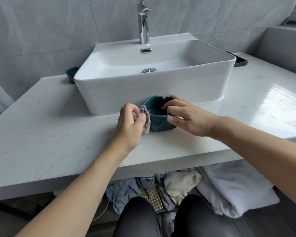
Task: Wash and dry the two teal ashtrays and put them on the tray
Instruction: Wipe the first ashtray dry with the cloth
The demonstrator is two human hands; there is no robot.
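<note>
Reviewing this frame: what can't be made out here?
Head view only:
- Second teal ceramic ashtray: mostly hidden behind the white rectangular basin.
- Dark flat tray: only a corner shows past the basin; contents unseen.
- Near teal ashtray: left side covered by the grey cloth in the left hand; right rim by the right hand.
- Chrome tap: top cut off by the frame edge.

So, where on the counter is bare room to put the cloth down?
Bare counter lies left of the sink and right of it, before the tray. The front middle is crowded: both hands, the cloth and the ashtray.
</note>
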